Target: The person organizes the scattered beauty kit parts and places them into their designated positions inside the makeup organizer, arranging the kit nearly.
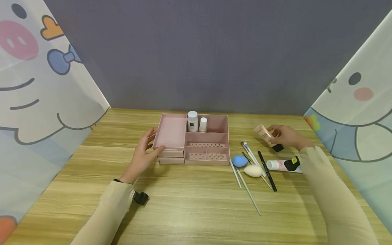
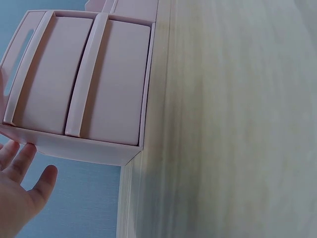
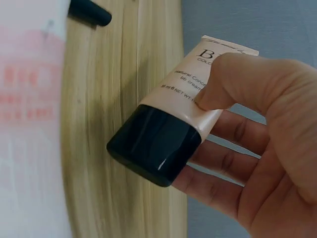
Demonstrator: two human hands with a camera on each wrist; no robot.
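Observation:
My right hand (image 1: 285,136) pinches a beige BB cream tube (image 1: 264,133) between thumb and fingers, at the right of the table. Its black cap (image 3: 154,144) points down and toward me in the right wrist view. At the left side of a pink organizer (image 1: 170,131), my left hand (image 1: 144,151) touches the side wall with spread fingers. Two shallow drawers (image 2: 111,79) form the organizer's front left, both pushed in. A white bottle (image 1: 192,121) and a smaller white-capped bottle (image 1: 203,124) stand in the rear compartment.
Right of the organizer lie a blue sponge (image 1: 240,161), a cream sponge (image 1: 253,170), several brushes (image 1: 249,194) and a black pen (image 1: 267,171). A pink and white tube (image 1: 277,165) lies partly under the right sleeve. A grey panel (image 1: 208,58) rises behind the table.

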